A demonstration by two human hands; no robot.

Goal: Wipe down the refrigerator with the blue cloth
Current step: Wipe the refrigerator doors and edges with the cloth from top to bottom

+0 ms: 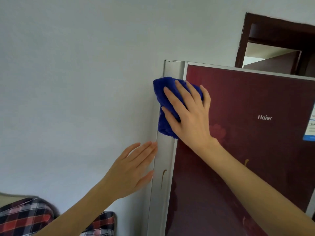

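Head view: presses the blue cloth (161,92) with the right hand (189,114), fingers (172,97) spread, on the silver left edge (164,154) near the top of the refrigerator (238,150), left hand (131,169) straight-fingered just below; may slip off toward the wall (68,82) if pressure drifts left.

One refrigerator (255,99), one blue cloth (163,92), two hands (189,114) (131,169), one doorway (242,40)
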